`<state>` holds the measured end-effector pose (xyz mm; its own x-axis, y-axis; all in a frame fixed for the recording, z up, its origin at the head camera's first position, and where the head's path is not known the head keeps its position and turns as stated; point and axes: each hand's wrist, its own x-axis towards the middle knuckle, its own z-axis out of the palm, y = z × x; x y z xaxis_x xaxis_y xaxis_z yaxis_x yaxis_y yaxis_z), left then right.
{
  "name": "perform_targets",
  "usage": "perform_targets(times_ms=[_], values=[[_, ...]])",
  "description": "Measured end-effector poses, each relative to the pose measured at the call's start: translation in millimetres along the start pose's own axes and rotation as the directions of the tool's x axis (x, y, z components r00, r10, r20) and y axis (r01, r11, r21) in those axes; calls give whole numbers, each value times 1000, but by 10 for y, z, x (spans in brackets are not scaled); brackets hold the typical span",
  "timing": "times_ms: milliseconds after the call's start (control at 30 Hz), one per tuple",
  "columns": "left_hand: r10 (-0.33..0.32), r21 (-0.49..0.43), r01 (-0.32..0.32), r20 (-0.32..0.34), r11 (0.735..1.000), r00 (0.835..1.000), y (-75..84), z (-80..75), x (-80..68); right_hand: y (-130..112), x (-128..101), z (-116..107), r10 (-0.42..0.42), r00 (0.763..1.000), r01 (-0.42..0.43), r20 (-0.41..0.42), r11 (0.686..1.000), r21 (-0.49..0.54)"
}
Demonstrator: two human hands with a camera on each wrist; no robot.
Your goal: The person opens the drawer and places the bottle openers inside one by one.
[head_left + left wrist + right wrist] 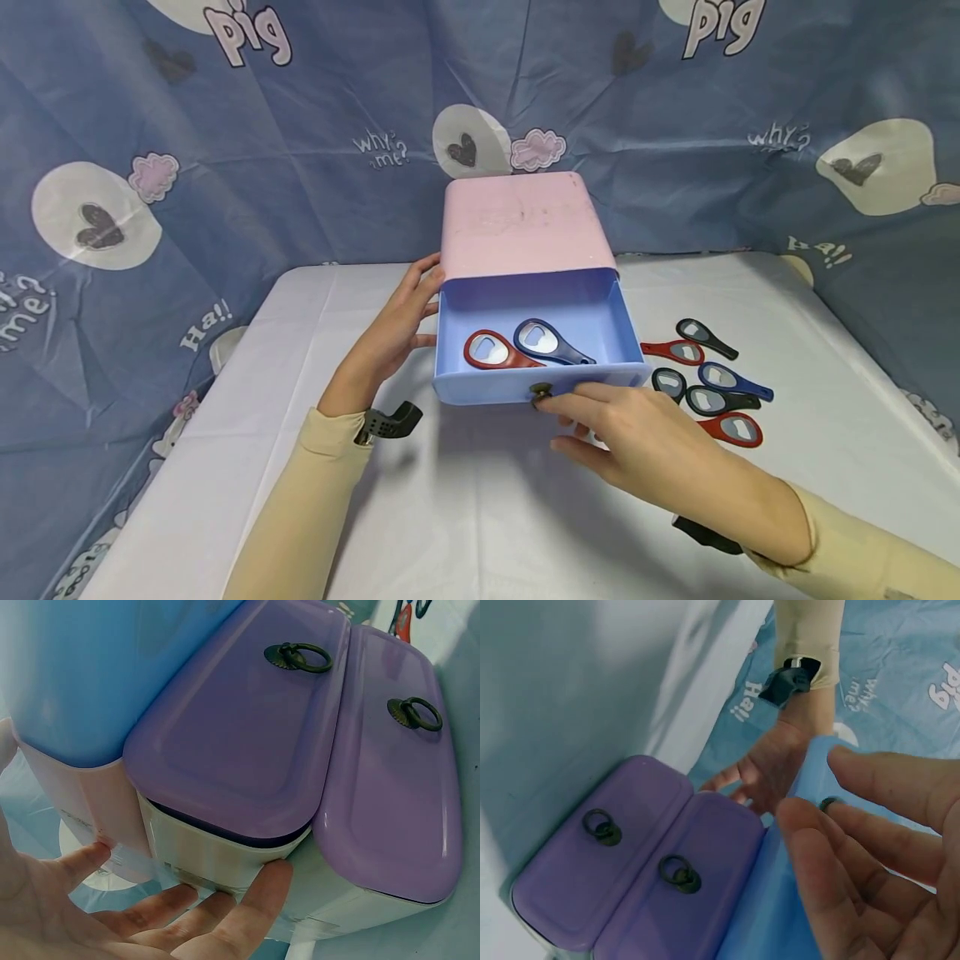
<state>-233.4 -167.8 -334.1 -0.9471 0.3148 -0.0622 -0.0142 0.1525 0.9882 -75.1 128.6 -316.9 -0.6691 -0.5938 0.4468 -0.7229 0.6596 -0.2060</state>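
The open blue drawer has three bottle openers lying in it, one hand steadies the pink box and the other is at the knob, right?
Not quite: the head view shows two bottle openers in the blue drawer, a red one and a blue one. The left hand does steady the pink box; the right hand is at the knob.

A table [465, 517] covered with a white cloth carries everything. At its middle, toward the far edge, stands a small pink drawer cabinet [517, 221], its top blue drawer [540, 333] pulled out toward the near side. To the right of the cabinet six bottle openers [708, 379] lie in a loose cluster on the cloth: two red, one blue, and three that look black, though the dark handles are hard to tell apart.
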Motion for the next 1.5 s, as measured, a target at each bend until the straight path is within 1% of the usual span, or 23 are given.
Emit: perform_targets(times_ms=[100,233,467,600,800,1167,1500], values=[[-2,-5,2,2,1000,1000,5,2,-6,-3,25,13,8,999,-7,-50,1000,28],[-3,-7,3,3,1000,1000,21,7,-21,3,56,29,-15,994,18,-107,999,32],[2,-14,-1,6,1000,1000,28,9,-28,32,120,35,-40,987,52,-154,996,74],[3,-15,-3,5,1000,1000,24,7,-23,61,183,20,-35,988,54,-154,991,121],[4,-24,-3,8,1000,1000,15,3,-11,130,276,20,-4,992,26,-129,985,171],[-7,-26,8,9,1000,1000,22,2,-20,324,486,63,48,993,-27,-111,983,182],[2,-45,-2,17,999,1000,34,11,-28,459,678,110,55,990,-33,-128,985,169]])
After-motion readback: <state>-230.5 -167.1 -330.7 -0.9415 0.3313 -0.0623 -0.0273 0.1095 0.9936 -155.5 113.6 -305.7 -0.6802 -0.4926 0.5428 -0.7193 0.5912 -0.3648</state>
